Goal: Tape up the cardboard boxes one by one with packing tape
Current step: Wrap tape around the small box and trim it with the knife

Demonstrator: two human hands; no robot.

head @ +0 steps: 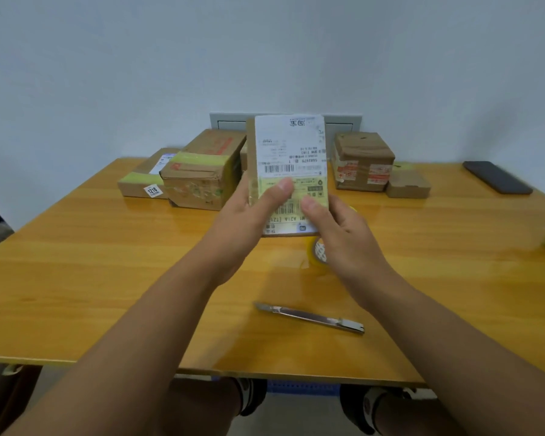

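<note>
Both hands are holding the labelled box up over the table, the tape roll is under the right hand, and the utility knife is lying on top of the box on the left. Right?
Not quite. The utility knife lies on the table, nearer the person than the box held by the left hand and right hand. The tape roll is as stated. The head view shows it.

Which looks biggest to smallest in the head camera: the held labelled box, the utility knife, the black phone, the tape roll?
1. Labelled box, though nearness to the camera inflates it.
2. and 3. Utility knife and black phone: too alike to rank.
4. Tape roll, mostly hidden behind the right hand.
</note>
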